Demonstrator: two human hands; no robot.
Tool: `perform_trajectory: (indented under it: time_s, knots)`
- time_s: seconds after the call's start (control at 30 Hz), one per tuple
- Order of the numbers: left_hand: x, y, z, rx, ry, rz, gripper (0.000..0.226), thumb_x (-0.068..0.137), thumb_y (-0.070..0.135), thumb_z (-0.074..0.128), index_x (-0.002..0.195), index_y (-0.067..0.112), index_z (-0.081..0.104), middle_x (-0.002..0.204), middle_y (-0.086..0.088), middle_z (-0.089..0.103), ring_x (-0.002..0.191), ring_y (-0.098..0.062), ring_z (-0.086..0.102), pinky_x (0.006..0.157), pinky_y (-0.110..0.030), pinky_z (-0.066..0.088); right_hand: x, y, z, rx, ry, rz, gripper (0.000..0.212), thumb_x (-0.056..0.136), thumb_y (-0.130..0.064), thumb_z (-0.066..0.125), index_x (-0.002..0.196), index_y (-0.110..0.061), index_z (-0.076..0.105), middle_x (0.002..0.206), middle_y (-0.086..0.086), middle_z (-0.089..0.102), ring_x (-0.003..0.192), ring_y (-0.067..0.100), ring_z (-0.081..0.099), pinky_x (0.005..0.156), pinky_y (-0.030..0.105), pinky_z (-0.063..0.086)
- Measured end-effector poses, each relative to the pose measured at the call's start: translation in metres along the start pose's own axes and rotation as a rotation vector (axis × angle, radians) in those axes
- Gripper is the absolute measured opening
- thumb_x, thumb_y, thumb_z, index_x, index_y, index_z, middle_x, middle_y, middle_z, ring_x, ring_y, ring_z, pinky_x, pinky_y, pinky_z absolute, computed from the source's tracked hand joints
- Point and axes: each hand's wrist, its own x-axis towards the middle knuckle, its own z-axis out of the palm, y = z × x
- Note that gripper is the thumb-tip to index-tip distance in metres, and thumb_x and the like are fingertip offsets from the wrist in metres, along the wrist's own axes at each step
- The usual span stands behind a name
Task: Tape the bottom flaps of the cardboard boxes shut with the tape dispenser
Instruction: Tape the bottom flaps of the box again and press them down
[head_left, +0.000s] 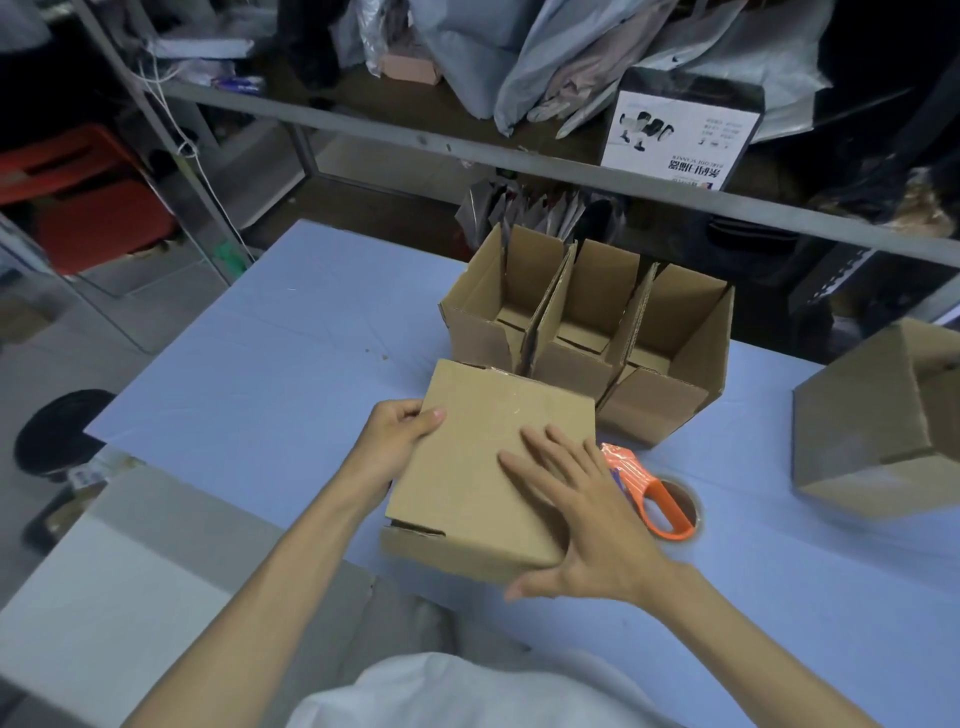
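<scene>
A person is working at a pale blue tabletop (260, 364) on a plain brown cardboard box (467, 483), which is lying bottom-up in the middle of the view. The left hand (400, 436) is gripping the box's 9 o'clock edge, with the thumb on top and the fingers curling round the side. The right hand (582, 514) is lying flat on the upper face, fingers straight and spread, holding nothing. An orange plastic tape dispenser (655, 491) is lying on the tabletop just beside the box at 3 o'clock, partly hidden behind the right hand. Three open brown cardboard boxes (587, 332) are standing in a row at 12 o'clock, touching one another. A further brown cardboard box (878, 421) is sitting well apart at 3 o'clock. A shiny streak on the upper face may be clear tape; I cannot tell. Likely risk: with the flat hand lifting away for the dispenser, the flaps could spring up, especially at the 7 o'clock corner, where a gap is showing. The light box could also slide, leaving the tape crooked.
</scene>
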Motion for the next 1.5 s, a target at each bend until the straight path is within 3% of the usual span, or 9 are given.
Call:
perform_trajectory:
  time_s: [0.1,0.33,0.47,0.53,0.73,1.0,1.13,1.33,1.5]
  knots:
    - [0.0,-0.002,0.002,-0.01,0.001,-0.112,0.022,0.098,0.012,0.053,0.093,-0.002,0.069,0.084,-0.011,0.073,0.067,-0.017,0.069,0.061,-0.025,0.054,-0.008,0.004,0.004,-0.027,-0.044,-0.002,0.105,0.062,-0.074,0.068,0.148,-0.04,0.02,0.158,-0.013,0.013,0.148,0.012,0.0,0.117,0.046,-0.003]
    - [-0.009,0.004,-0.004,-0.069,-0.096,-0.23,0.035,0.1,0.026,0.05,0.105,-0.006,0.065,0.099,-0.016,0.069,0.079,-0.019,0.069,0.071,-0.026,0.056,-0.017,0.015,0.01,0.366,0.054,0.061,0.062,0.08,-0.038,0.074,0.134,-0.015,0.055,0.137,-0.017,0.045,0.132,0.001,0.041,0.107,0.015,0.033]
    - [-0.024,0.015,-0.031,0.107,-0.288,-0.022,0.067,0.075,0.069,0.063,0.113,0.014,0.069,0.108,-0.002,0.072,0.1,-0.017,0.068,0.089,-0.026,0.054,-0.01,0.015,0.008,0.466,0.13,0.182,0.049,0.08,-0.037,0.074,0.125,-0.018,0.064,0.099,-0.037,0.061,0.094,-0.005,0.06,0.077,0.007,0.039]
    - [-0.039,0.017,-0.034,0.252,-0.429,0.084,0.042,0.072,0.053,0.075,0.106,0.028,0.069,0.103,0.007,0.073,0.096,-0.008,0.068,0.08,-0.015,0.051,-0.005,0.016,0.002,0.532,0.133,0.193,0.037,0.083,-0.037,0.072,0.117,-0.024,0.068,0.081,-0.027,0.063,0.075,0.001,0.057,0.066,0.012,0.039]
    - [-0.037,0.01,-0.011,0.259,-0.202,0.233,0.041,0.075,0.007,0.08,0.106,0.023,0.059,0.081,0.005,0.074,0.074,-0.009,0.068,0.063,-0.012,0.046,0.011,0.017,-0.012,0.658,0.146,0.31,0.032,0.087,-0.028,0.069,0.119,-0.026,0.065,0.109,-0.013,0.069,0.104,0.008,0.062,0.09,0.039,0.051]
    - [-0.007,0.021,-0.002,0.273,-0.03,0.293,0.056,0.071,0.023,0.084,0.113,0.041,0.051,0.074,0.001,0.074,0.069,-0.012,0.068,0.072,-0.024,0.046,0.006,0.008,-0.001,0.509,0.087,0.252,0.081,0.061,-0.057,0.081,0.133,-0.038,0.051,0.133,-0.021,0.043,0.123,-0.009,0.039,0.093,0.002,0.03]
    - [0.015,0.017,0.015,0.468,-0.048,0.358,0.046,0.067,0.035,0.085,0.106,0.036,0.06,0.084,0.015,0.065,0.078,0.001,0.059,0.069,-0.011,0.042,0.005,0.014,0.024,0.786,0.174,0.429,0.062,0.072,-0.026,0.083,0.128,-0.028,0.057,0.127,-0.012,0.053,0.113,-0.007,0.049,0.087,0.007,0.04]
    - [0.059,0.003,0.039,0.777,-0.302,0.315,0.025,0.076,0.034,0.073,0.101,0.03,0.068,0.11,0.011,0.067,0.108,-0.009,0.058,0.096,-0.035,0.045,0.003,0.032,0.05,1.067,0.219,0.636,0.044,0.084,-0.014,0.071,0.127,-0.02,0.061,0.123,-0.001,0.065,0.116,0.018,0.058,0.101,0.038,0.046]
    - [0.084,-0.009,0.066,0.813,-0.367,0.325,0.013,0.084,0.015,0.072,0.097,0.014,0.072,0.098,0.004,0.068,0.096,-0.01,0.06,0.082,-0.011,0.04,0.008,0.036,0.076,0.891,0.359,0.681,0.027,0.088,-0.013,0.066,0.114,-0.021,0.069,0.112,-0.01,0.07,0.108,0.003,0.061,0.09,0.025,0.048]
